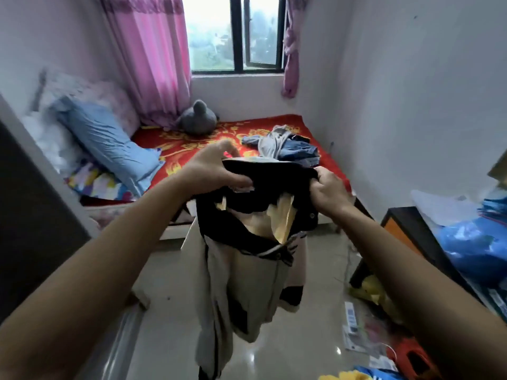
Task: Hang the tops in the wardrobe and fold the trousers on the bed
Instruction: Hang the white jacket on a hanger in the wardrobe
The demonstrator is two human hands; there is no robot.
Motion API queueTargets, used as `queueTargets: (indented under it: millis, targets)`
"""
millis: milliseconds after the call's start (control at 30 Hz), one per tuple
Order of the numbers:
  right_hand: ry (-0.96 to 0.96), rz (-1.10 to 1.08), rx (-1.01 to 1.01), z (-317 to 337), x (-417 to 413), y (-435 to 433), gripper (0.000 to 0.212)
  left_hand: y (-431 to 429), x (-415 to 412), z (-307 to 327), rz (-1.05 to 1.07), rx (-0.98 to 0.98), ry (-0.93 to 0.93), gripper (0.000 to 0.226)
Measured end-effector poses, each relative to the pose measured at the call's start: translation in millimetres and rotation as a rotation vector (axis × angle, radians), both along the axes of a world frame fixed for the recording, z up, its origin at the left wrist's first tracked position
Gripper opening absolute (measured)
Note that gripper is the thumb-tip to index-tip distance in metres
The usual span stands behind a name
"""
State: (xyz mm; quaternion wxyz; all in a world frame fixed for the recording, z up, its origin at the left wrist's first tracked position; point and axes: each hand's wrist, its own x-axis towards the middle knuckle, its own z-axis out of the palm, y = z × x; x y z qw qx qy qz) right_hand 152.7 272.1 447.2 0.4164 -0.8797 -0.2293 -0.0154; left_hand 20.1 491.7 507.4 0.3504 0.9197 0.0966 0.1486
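A beige and black top hangs in the air in front of me, its black upper part bunched between my hands. My left hand grips the black fabric at its upper left edge. My right hand grips the upper right corner of the same top. The garment's lower part dangles over the floor. Beyond it lies the bed with a red flowered sheet. A pile of grey and blue clothes lies on the sheet near the right wall. The wardrobe's dark edge shows at the far left.
A blue pillow, a grey plush toy and bedding lie on the bed. Pink curtains flank the window. A dark desk with blue bags stands at the right. Papers and clutter litter the glossy floor at the lower right.
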Motion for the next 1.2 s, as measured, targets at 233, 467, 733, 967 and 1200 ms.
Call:
queueTargets:
  millis: [233, 467, 733, 967, 1200]
  targets:
    - [0.074, 0.271, 0.243, 21, -47, 173, 0.032, 159, -105, -53, 0.355, 0.260, 0.185, 0.050]
    - [-0.260, 0.575, 0.001, 13, -89, 283, 0.033, 248, -195, -99, 0.824, 0.160, 0.172, 0.021]
    - [-0.617, 0.715, -0.107, 3, -97, 374, 0.041, 286, -236, -118, 0.867, -0.731, -0.053, 0.012]
    - [0.379, 0.946, 0.141, 0, -96, 494, 0.027, 320, -276, -78, 0.769, -0.967, -0.273, 0.043]
    - [0.571, 1.461, -0.118, 39, -94, 580, 0.056, 332, -287, -29, 1.209, -0.722, -0.356, 0.038]
